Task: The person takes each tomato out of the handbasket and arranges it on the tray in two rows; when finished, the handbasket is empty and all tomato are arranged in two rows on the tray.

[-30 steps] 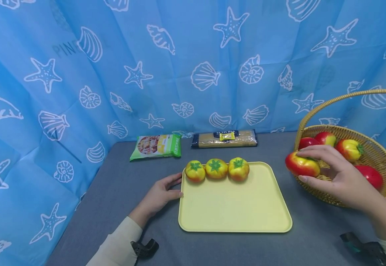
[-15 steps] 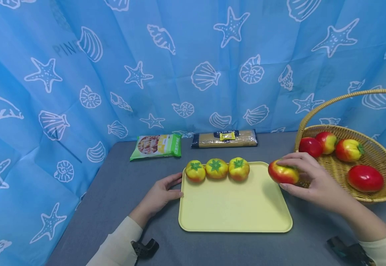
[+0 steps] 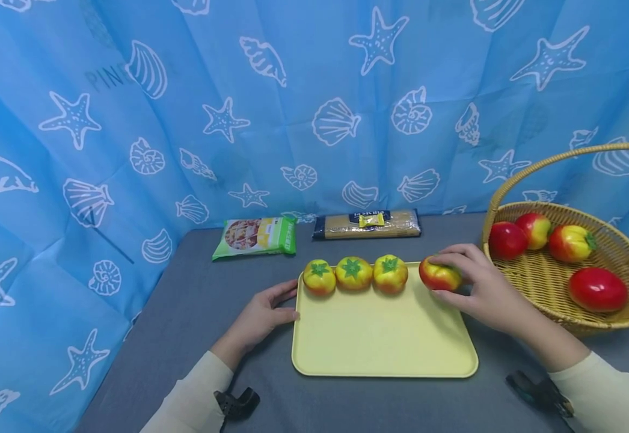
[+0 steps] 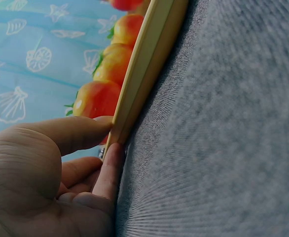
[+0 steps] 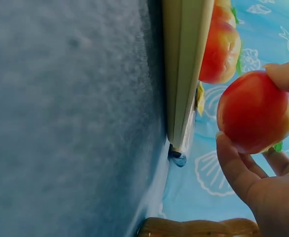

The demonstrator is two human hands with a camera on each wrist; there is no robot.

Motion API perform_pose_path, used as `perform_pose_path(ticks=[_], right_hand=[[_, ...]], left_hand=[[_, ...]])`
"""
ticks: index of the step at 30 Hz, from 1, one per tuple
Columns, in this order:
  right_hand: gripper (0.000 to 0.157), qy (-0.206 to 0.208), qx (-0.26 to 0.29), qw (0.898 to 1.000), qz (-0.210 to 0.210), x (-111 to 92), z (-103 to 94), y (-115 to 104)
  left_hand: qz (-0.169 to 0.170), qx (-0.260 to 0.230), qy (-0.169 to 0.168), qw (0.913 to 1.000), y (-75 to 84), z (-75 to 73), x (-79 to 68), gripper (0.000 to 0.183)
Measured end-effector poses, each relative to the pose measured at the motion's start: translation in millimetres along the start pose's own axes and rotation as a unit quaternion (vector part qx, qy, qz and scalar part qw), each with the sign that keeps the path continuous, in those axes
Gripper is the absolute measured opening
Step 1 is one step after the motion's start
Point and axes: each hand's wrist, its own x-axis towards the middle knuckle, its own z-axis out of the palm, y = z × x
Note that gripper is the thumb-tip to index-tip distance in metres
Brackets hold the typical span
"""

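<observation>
In the head view, a pale yellow tray (image 3: 385, 337) bears three red-and-yellow tomatoes with green, star-shaped tops: a left one (image 3: 319, 278), a middle one (image 3: 354, 275) and a right one (image 3: 391, 275). My right hand (image 3: 474, 288) grips another red-and-yellow tomato (image 5: 255, 111) over the tray's back right corner. The right wrist view shows a gap between that tomato and the tray's rim. With extended fingers and thumb, my left hand (image 3: 263, 313) touches the tray's left edge; some of its fingers are partly hidden in the left wrist view.
A wicker basket (image 3: 558, 282) with a tall handle stands at the right, holding several red and red-yellow fruits. Along the back lie a green food packet (image 3: 257, 236) and a pack of noodles (image 3: 347, 226) with a small yellow sachet (image 3: 371, 221) on it. A blue curtain hangs behind.
My right hand has carried the tomato leftward from the basket's rim to above the tray's back right corner. The left hand has stayed at the tray's edge.
</observation>
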Motion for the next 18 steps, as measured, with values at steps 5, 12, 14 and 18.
perform_pose_path(ticks=[5,12,14,18], right_hand=[[0.053,-0.029,0.003,0.999,0.039,12.7,5.0,3.3],[0.048,-0.080,0.003,0.994,0.076,23.9,12.7,7.9],[0.049,-0.084,-0.003,0.993,0.078,25.0,14.8,10.0],[0.050,-0.082,-0.007,0.994,0.077,27.0,18.4,12.4]], left_hand=[[-0.004,0.004,0.005,1.0000,2.1,0.1,-0.3,0.075],[0.000,0.000,0.004,1.0000,1.1,0.5,-0.3,0.075],[0.000,0.000,0.004,1.0000,0.6,0.4,-0.2,0.075],[0.002,-0.001,0.005,1.0000,0.7,0.2,-0.1,0.075]])
